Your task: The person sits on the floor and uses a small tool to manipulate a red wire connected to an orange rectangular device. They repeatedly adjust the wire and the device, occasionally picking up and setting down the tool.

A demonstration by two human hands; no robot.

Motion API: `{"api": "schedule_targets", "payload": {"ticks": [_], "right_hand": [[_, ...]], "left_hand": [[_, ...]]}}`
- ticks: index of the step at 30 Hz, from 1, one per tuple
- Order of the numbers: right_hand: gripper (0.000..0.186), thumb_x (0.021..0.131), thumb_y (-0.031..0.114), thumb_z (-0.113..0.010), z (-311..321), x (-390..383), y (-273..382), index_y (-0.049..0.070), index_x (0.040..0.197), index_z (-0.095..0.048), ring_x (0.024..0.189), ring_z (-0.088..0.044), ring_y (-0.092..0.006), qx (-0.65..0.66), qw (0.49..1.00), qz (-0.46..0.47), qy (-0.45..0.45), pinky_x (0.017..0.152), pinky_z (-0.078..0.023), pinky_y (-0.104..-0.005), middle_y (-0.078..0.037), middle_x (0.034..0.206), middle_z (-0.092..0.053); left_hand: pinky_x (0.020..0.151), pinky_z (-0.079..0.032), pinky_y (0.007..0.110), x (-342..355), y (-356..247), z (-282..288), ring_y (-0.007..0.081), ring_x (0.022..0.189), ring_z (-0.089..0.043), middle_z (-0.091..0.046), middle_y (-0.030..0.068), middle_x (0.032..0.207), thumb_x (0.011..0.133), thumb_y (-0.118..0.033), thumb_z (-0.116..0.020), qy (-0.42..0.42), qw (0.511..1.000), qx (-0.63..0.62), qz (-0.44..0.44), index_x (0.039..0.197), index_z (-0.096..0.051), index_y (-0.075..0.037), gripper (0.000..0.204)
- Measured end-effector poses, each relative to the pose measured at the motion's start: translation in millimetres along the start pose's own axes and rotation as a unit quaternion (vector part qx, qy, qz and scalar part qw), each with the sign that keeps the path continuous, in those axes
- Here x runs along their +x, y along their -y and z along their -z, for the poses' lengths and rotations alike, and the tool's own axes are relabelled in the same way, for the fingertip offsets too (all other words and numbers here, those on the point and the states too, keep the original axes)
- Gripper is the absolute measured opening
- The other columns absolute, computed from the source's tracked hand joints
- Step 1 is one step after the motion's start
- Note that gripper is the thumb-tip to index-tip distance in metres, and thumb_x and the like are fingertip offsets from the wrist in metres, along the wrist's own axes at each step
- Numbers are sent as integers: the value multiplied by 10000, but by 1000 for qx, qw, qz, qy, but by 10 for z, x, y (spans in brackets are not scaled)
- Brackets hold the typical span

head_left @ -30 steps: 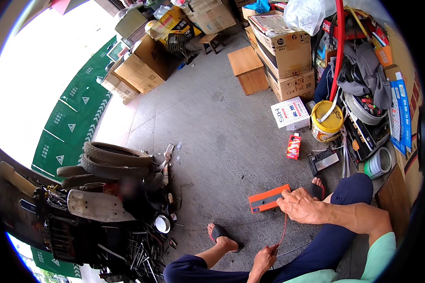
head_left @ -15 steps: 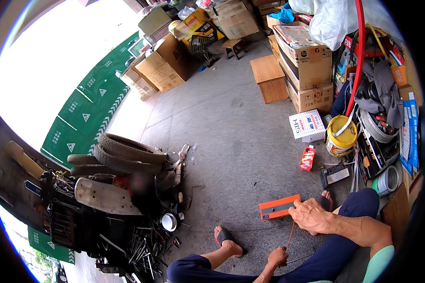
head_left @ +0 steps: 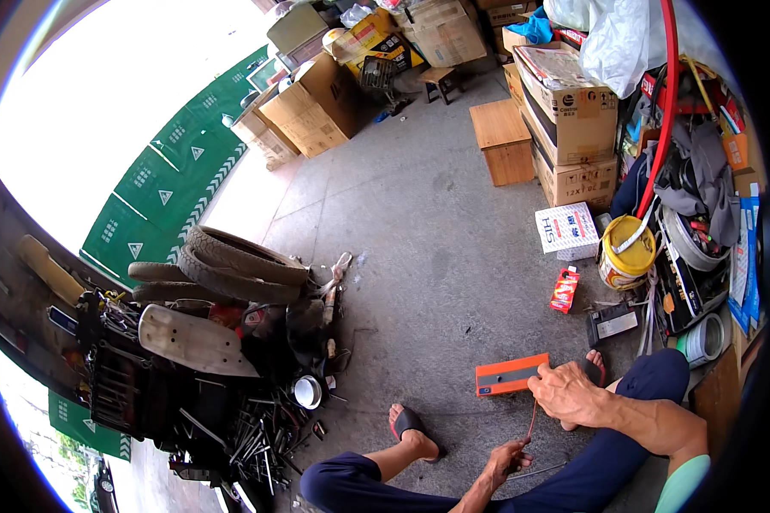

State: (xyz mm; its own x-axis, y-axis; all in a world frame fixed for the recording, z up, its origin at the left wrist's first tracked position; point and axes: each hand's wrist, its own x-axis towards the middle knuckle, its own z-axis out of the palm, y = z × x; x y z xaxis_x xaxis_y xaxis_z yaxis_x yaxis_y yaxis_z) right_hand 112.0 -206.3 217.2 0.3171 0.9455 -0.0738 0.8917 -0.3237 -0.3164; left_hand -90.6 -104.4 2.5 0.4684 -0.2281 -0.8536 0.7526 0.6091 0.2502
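An orange box-shaped device (head_left: 512, 376) with a dark grey stripe along its top lies in front of my right leg. My right hand (head_left: 571, 396) is closed around its right end, with the fingertips partly hidden. A thin reddish cord (head_left: 533, 421) runs down from under that hand. Lower and to the left, my left hand (head_left: 506, 462) pinches the cord's lower end. A thin dark line (head_left: 539, 470), a cord or a rod, extends rightward from beside my left hand; I cannot tell which.
Several tools (head_left: 261, 440) are heaped on the left by stacked tyres (head_left: 239, 265) and a white bowl (head_left: 307, 392). On the right stand a yellow-lidded bucket (head_left: 627, 252), a red carton (head_left: 565, 291), a black battery-like block (head_left: 614, 322) and cardboard boxes (head_left: 577, 128). A wooden stool-like box (head_left: 500, 141) sits beyond.
My left hand has risen slightly toward my right hand, and the cord between them looks shorter. The right hand stays on the orange device. The whole view has shifted a little.
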Motion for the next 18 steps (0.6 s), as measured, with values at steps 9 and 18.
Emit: {"api": "schedule_targets", "payload": {"ticks": [9, 18], "right_hand": [[174, 711, 108, -637, 82, -150, -63, 4, 804, -533, 627, -625, -308, -1, 999, -31, -20, 538, -498, -386, -169, 770, -548], [292, 699, 114, -643, -108, -57, -141, -10, 907, -480, 631, -612, -343, 9, 999, -34, -41, 539, -480, -437, -184, 842, -525]], "left_hand": [[941, -395, 375, -129, -262, -323, 255, 1297, -362, -373, 133, 1408, 942, -332, -386, 161, 972, -163, -59, 1335, -354, -23, 502], [740, -491, 324, -265, -253, -415, 192, 880, -634, -665, 86, 879, 934, -388, -466, 1, 978, 93, -186, 1206, -543, -48, 442]]}}
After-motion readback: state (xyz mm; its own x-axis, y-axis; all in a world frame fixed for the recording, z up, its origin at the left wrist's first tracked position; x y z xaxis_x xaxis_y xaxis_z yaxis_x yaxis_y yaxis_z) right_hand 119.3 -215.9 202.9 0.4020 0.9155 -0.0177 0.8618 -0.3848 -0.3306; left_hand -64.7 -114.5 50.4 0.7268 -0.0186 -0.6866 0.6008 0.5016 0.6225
